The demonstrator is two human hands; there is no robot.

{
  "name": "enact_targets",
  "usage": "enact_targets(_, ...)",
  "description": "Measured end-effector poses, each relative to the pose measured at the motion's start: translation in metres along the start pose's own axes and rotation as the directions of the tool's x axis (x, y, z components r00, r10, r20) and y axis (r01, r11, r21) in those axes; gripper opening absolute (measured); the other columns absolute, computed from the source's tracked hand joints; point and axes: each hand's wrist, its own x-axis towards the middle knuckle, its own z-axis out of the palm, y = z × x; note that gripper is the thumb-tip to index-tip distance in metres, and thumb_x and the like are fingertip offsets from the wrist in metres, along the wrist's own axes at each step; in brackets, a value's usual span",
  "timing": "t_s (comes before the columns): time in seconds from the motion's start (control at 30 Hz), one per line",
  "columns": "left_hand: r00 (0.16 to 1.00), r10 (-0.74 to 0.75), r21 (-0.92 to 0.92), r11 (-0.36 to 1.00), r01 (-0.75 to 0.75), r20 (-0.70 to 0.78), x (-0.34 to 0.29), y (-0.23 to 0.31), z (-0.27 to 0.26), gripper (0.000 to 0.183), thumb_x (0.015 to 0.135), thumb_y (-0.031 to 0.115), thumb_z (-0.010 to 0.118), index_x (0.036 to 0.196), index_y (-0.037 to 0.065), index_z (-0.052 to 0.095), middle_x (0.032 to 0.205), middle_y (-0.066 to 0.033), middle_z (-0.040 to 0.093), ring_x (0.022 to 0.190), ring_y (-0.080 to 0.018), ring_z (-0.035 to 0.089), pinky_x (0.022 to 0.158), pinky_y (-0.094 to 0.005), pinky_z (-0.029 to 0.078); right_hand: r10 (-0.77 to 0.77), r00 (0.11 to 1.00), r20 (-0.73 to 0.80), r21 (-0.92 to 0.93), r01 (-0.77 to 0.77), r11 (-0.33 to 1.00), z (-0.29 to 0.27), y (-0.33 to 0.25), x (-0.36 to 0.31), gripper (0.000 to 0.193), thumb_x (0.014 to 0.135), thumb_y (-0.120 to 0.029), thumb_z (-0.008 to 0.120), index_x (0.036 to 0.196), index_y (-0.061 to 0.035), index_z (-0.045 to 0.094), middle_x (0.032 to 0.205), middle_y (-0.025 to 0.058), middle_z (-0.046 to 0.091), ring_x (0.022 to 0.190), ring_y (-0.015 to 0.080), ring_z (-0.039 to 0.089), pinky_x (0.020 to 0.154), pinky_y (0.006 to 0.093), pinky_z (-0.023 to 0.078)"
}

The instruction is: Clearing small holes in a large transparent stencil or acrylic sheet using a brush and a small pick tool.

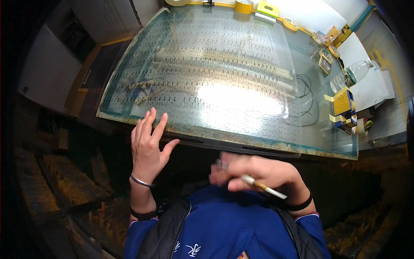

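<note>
My left hand (pixel 149 146) is open, its fingers spread and their tips at the near edge of the glass-topped table (pixel 321 144). My right hand (pixel 254 170), partly smeared by motion, is closed on a slim white-and-tan pen-like stick (pixel 264 187) in front of my chest, below the table edge. The stick slants down to the right out of the hand; its exact kind I cannot make out. On the tabletop lies a large clear sheet (pixel 185 77) with rows of small dark marks. Bright light glares off its middle.
Tape rolls (pixel 244 6) and a yellow-green object (pixel 268 8) line the far edge. At the right are a clear plastic bottle (pixel 351 75), a yellow-and-blue box (pixel 343 105), white paper (pixel 362 82) and a thin dark cable (pixel 308 93). Cabinets (pixel 47 60) stand at the left.
</note>
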Motion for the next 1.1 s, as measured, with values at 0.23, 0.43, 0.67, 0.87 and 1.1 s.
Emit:
enact_targets(0.23, 0.921, -0.305, -0.520, 0.842, 0.143, -0.242, -0.013, -0.032, -0.003, 0.041, 0.077, 0.016, 0.077, 0.112, 0.002, 0.062, 0.115, -0.0107, 0.060, 0.106, -0.0211, 0.057, 0.093, -0.0326, 0.045, 0.184, 0.723, -0.666, 0.144, -0.117, 0.983, -0.016, -0.022, -0.043, 0.023, 0.098, -0.018, 0.049, 0.098, 0.0014, 0.061, 0.093, 0.0122, 0.070, 0.090, 0.0189, 0.065, 0.083, 0.0307, 0.048)
enact_targets(0.43, 0.706, -0.655, -0.847, 0.187, 0.497, 0.270, -0.020, -0.068, 0.013, 0.037, 0.097, 0.038, 0.049, 0.087, 0.004, 0.059, 0.075, -0.0046, 0.062, 0.062, -0.0106, 0.061, 0.056, -0.0204, 0.050, 0.076, 0.255, -0.964, 0.020, -0.217, 0.976, -0.038, 0.008, -0.077, 0.018, 0.097, -0.014, 0.051, 0.103, 0.0020, 0.056, 0.098, 0.0156, 0.068, 0.098, 0.0187, 0.063, 0.087, 0.0291, 0.046)
enact_targets(0.67, 0.779, -0.398, -0.813, 0.125, 0.569, 0.484, 0.037, -0.055, -0.023, 0.050, 0.097, 0.046, 0.043, 0.106, -0.002, 0.057, 0.081, -0.0147, 0.068, 0.062, -0.0172, 0.068, 0.052, -0.0234, 0.056, -0.086, 0.417, -0.905, -0.324, -0.543, 0.774, -0.037, 0.038, -0.084, 0.022, 0.084, -0.012, 0.067, 0.104, -0.0051, 0.060, 0.114, 0.0161, 0.064, 0.119, 0.0326, 0.055, 0.099, 0.0396, 0.042)
enact_targets(0.87, 0.749, -0.141, -0.750, 0.060, 0.659, 0.647, 0.099, -0.054, -0.036, 0.047, 0.096, 0.038, 0.049, 0.119, -0.003, 0.052, 0.092, -0.0197, 0.067, 0.073, -0.0229, 0.069, 0.060, -0.0300, 0.057, -0.177, 0.466, -0.867, -0.447, -0.567, 0.692, -0.037, 0.033, -0.086, 0.020, 0.081, -0.013, 0.069, 0.097, -0.0040, 0.060, 0.114, 0.0158, 0.064, 0.115, 0.0359, 0.055, 0.101, 0.0437, 0.040)
enact_targets(1.1, 0.815, -0.134, -0.710, 0.424, 0.562, 0.564, 0.078, -0.036, -0.037, 0.041, 0.094, 0.010, 0.052, 0.132, 0.000, 0.042, 0.097, -0.0170, 0.067, 0.069, -0.0183, 0.069, 0.056, -0.0243, 0.056, -0.143, 0.477, -0.867, -0.415, -0.536, 0.735, -0.040, 0.033, -0.086, 0.020, 0.081, -0.012, 0.069, 0.096, -0.0035, 0.059, 0.115, 0.0160, 0.064, 0.116, 0.0342, 0.055, 0.101, 0.0433, 0.041)
